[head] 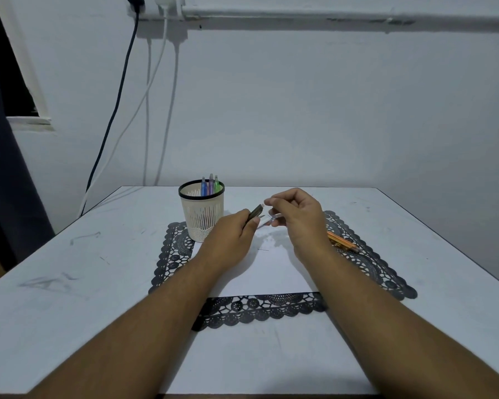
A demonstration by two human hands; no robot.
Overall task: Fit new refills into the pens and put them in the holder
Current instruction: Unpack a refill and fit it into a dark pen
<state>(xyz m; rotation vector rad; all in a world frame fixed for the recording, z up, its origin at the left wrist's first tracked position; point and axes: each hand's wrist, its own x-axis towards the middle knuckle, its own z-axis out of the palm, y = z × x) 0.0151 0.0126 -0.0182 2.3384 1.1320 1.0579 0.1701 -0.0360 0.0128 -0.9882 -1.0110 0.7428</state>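
The left hand [231,234] gripped a dark pen [255,212], tip angled toward the right hand [296,217], which pinched something small, seemingly for fitting. The holder [201,214] stood at far left, within reach.

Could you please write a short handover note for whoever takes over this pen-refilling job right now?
Left hand: grips a dark pen barrel, tip end raised.
Right hand: pinches a small part at the barrel's end; what it is, is unclear.
Done: three pens stand in the white mesh holder.
Left: finish this pen and put it in the holder. Orange refills or pens lie on the black lace mat.
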